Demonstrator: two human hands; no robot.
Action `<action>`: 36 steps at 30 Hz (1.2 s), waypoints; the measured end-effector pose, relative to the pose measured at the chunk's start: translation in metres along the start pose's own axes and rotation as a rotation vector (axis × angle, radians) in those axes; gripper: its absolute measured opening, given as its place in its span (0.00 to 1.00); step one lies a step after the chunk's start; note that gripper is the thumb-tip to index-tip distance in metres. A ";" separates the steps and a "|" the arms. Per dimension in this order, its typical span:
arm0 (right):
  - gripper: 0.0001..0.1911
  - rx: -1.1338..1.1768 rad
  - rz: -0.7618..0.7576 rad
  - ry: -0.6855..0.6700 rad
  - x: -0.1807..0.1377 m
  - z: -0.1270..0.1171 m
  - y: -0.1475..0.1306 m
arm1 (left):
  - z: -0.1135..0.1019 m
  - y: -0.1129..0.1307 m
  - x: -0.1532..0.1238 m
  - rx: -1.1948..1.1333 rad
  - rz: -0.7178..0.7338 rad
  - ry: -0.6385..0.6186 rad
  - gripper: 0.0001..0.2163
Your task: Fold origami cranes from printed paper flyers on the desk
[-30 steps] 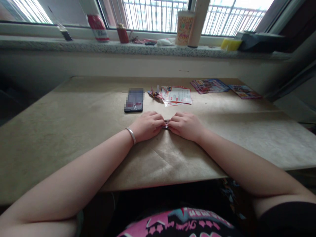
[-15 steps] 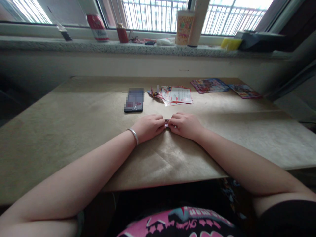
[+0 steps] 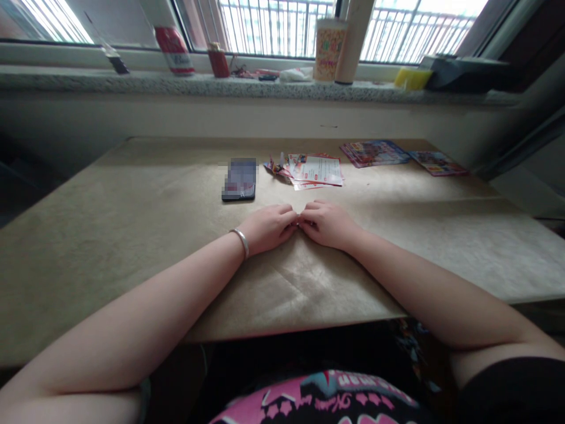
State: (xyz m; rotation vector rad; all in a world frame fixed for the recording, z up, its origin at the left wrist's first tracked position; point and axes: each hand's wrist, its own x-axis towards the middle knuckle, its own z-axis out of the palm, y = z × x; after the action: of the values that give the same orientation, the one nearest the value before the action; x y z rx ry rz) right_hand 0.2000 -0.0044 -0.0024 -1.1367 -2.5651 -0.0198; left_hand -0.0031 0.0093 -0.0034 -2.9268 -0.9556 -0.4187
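Observation:
My left hand (image 3: 267, 227), with a silver bracelet on the wrist, and my right hand (image 3: 329, 224) rest side by side on the brown paper-covered table (image 3: 132, 235). Their curled fingertips meet in the middle. Both are closed over a small folded piece that is now almost wholly hidden between them, so I cannot make out what it is. A dark phone (image 3: 240, 178) lies just beyond my left hand. A small pile of printed paper slips (image 3: 315, 171) lies just beyond my right hand.
Two colourful printed sheets (image 3: 375, 152) lie at the table's far right. The window sill (image 3: 220, 85) behind holds a red can (image 3: 174, 50), a patterned cup (image 3: 329, 50), a yellow sponge (image 3: 412, 78) and small clutter. The table's near edge is by my lap.
Both hands have slid slightly away from me and pressed closer together. The small piece that showed between the fingertips is now covered.

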 end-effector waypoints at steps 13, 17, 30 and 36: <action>0.10 0.167 0.086 0.029 -0.002 0.002 0.009 | 0.000 -0.001 0.001 -0.124 -0.103 -0.015 0.09; 0.10 0.204 0.124 0.006 0.000 0.003 0.010 | -0.002 0.001 0.002 -0.108 -0.184 -0.035 0.11; 0.11 0.234 0.252 -0.021 0.006 0.006 0.012 | -0.001 0.002 0.006 0.014 -0.240 -0.068 0.11; 0.11 0.240 0.253 0.000 0.005 0.009 0.012 | 0.000 0.003 0.007 0.038 -0.250 -0.063 0.11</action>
State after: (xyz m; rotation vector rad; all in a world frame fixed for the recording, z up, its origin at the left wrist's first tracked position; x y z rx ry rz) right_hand 0.2033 0.0086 -0.0107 -1.3520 -2.3271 0.3383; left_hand 0.0039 0.0112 -0.0012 -2.8105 -1.3286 -0.3130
